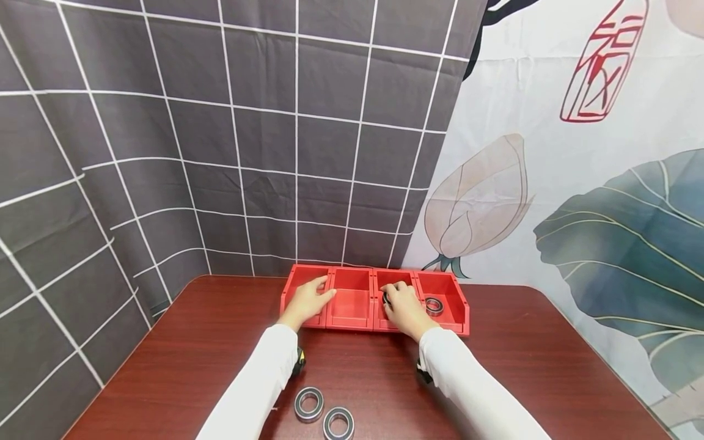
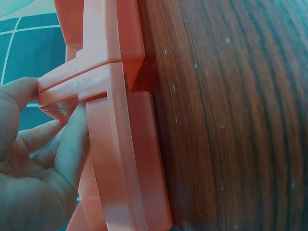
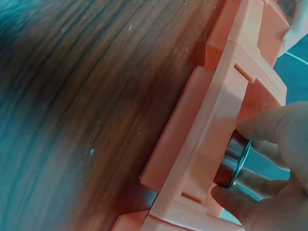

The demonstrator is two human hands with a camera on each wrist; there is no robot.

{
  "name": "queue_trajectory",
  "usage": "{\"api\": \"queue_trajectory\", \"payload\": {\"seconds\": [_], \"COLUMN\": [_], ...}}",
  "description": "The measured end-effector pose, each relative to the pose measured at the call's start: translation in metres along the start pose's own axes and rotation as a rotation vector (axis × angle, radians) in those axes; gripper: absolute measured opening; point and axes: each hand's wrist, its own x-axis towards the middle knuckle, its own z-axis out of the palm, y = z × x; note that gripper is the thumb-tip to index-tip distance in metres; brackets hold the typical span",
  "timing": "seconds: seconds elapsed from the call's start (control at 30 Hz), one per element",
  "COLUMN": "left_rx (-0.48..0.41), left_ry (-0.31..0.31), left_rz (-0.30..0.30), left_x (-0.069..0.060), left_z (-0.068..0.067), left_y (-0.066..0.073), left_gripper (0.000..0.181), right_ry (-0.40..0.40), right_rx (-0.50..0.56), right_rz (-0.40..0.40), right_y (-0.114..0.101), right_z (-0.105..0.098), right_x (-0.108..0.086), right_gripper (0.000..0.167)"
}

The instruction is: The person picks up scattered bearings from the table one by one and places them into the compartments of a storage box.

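Observation:
A row of joined red bins [image 1: 350, 325] stands at the back of the table. My left hand [image 1: 308, 300] straddles the divider between the two leftmost bins; in the left wrist view, thumb and fingers pinch the divider [image 2: 72, 89] from both sides. Inside the third bin from the left, my right hand [image 1: 406, 308] grips a ball bearing [image 3: 233, 159] by its rim, thumb on one side and fingers on the other. The hand covers most of that bearing in the head view. Another bearing [image 1: 434, 306] lies in the rightmost bin.
Two more bearings, a left one [image 1: 309, 404] and a right one [image 1: 338, 423], lie flat near the front of the brown wooden table [image 1: 192, 342]. A grey gridded cloth [image 1: 264, 140] and a printed floral cloth [image 1: 495, 244] hang behind it.

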Motion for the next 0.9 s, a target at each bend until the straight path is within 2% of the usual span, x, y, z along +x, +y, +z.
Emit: {"api": "queue_trajectory", "payload": {"seconds": [0.13,0.5,0.67,0.9], "left_rx": [-0.002,0.010,0.005,0.022], "left_ry": [0.000,0.008,0.012,0.026], "left_rz": [0.008,0.019,0.007,0.071], "left_x": [0.001,0.001,0.001,0.002], "left_z": [-0.001,-0.003,-0.002,0.000], "left_y": [-0.001,0.000,0.000,-0.002], "left_gripper": [0.062,0.061,0.061,0.055], "right_ry": [0.004,-0.046,-0.066,-0.077], "right_rx": [-0.007,-0.046,-0.045,-0.059], "right_rz": [0.015,0.082,0.108,0.109], "right_y": [0.000,0.001,0.003,0.005], "right_z": [0.004,0.012,0.017,0.021], "right_x": [0.005,0.017,0.019,0.021], "right_gripper": [0.031,0.030,0.030,0.027]}}
